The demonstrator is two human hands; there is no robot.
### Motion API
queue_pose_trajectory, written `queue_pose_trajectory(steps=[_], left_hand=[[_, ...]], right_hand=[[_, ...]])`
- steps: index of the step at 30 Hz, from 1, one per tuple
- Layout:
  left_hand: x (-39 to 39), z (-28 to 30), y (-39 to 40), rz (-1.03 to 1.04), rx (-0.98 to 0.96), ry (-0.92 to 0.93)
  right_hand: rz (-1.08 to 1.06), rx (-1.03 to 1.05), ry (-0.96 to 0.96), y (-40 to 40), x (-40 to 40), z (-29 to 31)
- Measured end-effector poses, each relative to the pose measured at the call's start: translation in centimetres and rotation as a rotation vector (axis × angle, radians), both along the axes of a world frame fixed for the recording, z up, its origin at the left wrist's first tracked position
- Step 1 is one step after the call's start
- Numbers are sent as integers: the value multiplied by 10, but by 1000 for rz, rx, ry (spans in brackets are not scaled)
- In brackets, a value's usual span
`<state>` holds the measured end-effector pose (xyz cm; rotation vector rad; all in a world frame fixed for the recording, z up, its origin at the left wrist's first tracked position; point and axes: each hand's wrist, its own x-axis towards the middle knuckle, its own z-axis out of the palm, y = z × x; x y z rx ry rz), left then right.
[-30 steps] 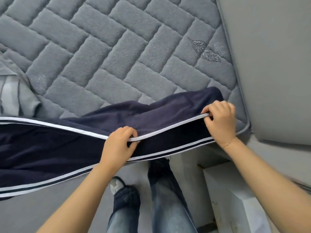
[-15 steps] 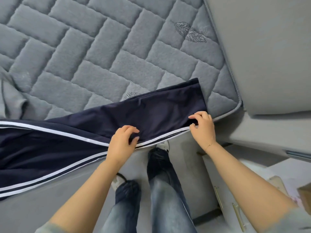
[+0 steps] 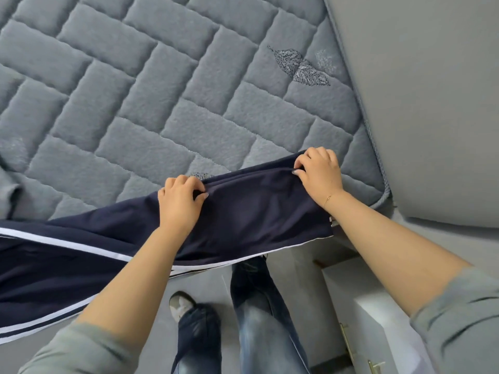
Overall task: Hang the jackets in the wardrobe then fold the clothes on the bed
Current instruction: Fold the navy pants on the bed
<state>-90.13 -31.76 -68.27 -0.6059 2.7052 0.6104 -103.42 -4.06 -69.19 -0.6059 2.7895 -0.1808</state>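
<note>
Both hands are pinching the far edge of the navy trousers (image 3: 256, 209), which are lying across the bed (image 3: 162, 90) edge at centre frame: left hand (image 3: 179, 203) and right hand (image 3: 320, 174) each curling their grip tightly into the fabric.

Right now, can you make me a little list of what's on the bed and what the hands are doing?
garment: navy track pants with white side stripes, lying across the near edge of the bed and partly hanging off it
left hand: pinches the far edge of the pants
right hand: pinches the same edge near the corner
bed: grey quilted mattress cover
other cloth: grey garment at the left edge
</note>
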Motion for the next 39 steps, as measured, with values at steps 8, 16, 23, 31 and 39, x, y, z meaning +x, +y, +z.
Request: queue_pose_trajectory(steps=[8, 16, 23, 31, 39], left_hand=[[-8, -7, -10, 235, -77, 14], [12, 15, -17, 495, 260, 185], [86, 34, -75, 1016, 595, 245], [185, 43, -214, 1188, 742, 357], [272, 40, -401, 1180, 516, 425]], right_hand=[[-26, 9, 95, -5, -23, -1], [-61, -391, -238, -74, 36, 29], [-70, -494, -635, -179, 111, 45], [50, -434, -708, -337, 193, 55], [75, -470, -522, -523, 258, 43]])
